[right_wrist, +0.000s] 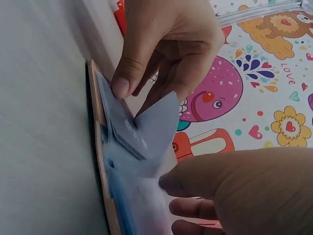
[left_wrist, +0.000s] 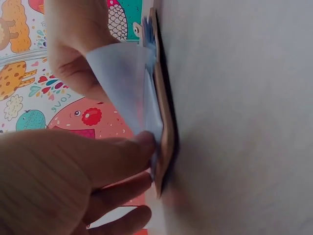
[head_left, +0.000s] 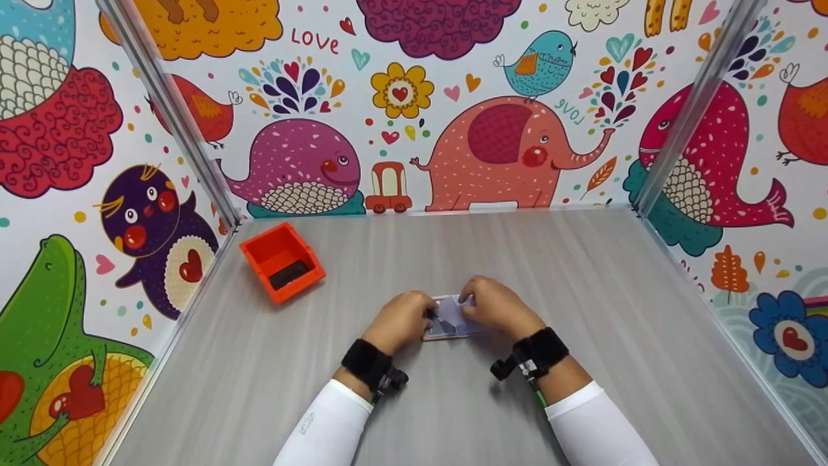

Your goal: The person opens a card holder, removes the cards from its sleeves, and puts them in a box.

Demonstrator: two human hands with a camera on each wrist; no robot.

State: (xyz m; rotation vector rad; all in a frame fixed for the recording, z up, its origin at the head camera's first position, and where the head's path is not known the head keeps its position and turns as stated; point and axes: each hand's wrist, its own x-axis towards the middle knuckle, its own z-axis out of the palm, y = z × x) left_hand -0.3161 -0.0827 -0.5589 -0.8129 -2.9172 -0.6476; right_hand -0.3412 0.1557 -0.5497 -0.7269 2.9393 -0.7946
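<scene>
A card holder [head_left: 447, 327] with a tan cover and clear plastic sleeves lies spread on the table between both hands. My left hand [head_left: 404, 316] grips its left end, the thumb on a grey card [right_wrist: 124, 125] with pale print that lies among the sleeves. One translucent sleeve [left_wrist: 122, 78] stands raised and bent away from the cover. At the right end, my right hand [head_left: 501, 309] pinches this sleeve between thumb and curled fingers. The fingertips of the right hand are partly hidden behind the sleeve in the left wrist view.
An orange plastic bin [head_left: 283, 259] stands at the back left of the table, holding a flat black object [head_left: 290, 275]. Panels printed with cartoon animals [head_left: 511, 155] wall the grey table [head_left: 446, 401] at the back and both sides, joined by metal corner posts [head_left: 174, 116].
</scene>
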